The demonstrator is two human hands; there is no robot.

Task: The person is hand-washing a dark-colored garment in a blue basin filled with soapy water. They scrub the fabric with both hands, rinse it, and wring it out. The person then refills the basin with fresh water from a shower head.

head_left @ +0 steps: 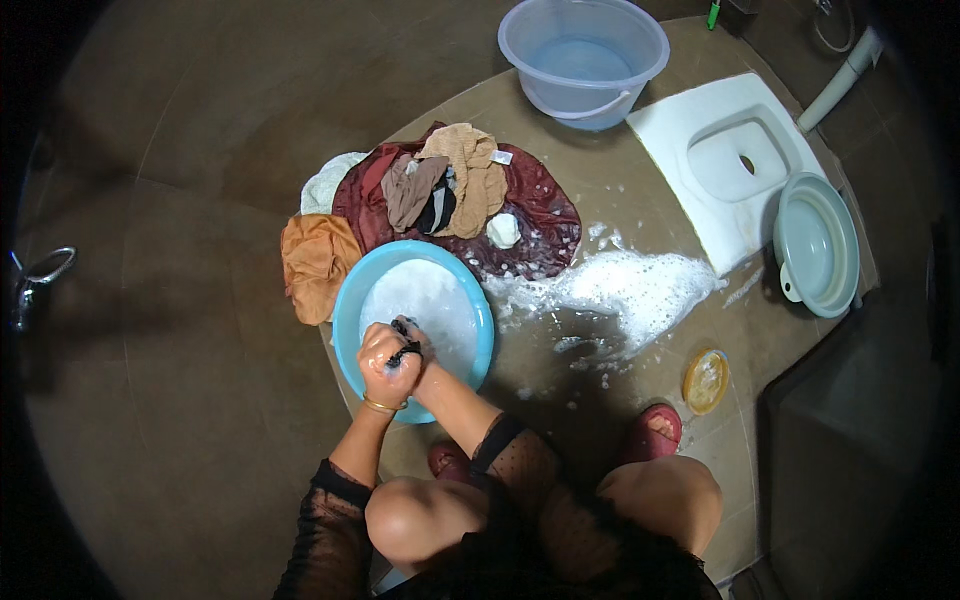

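Over the near left part of a blue plastic basin (487, 330), my left hand (382, 367) is closed around a small black wet cloth (405, 351). My right hand (421, 346) grips the same cloth close beside it, partly hidden behind the left. White soapy foam (420, 292) covers the water in the basin. Just beyond the basin lies a heap of laundry: a maroon cloth (547, 195) underneath, with a tan textured cloth (472, 180), a brown cloth (412, 187) and a white bunched cloth (502, 231) on it. An orange cloth (319, 259) lies left of the basin.
Suds (637, 292) spread across the tiled floor to the right. A translucent bucket (585, 97) holding water stands at the back, near a white squat toilet (682, 157). A grey-green basin (817, 247) leans at its edge. A yellow soap dish (706, 381) lies near my right foot.
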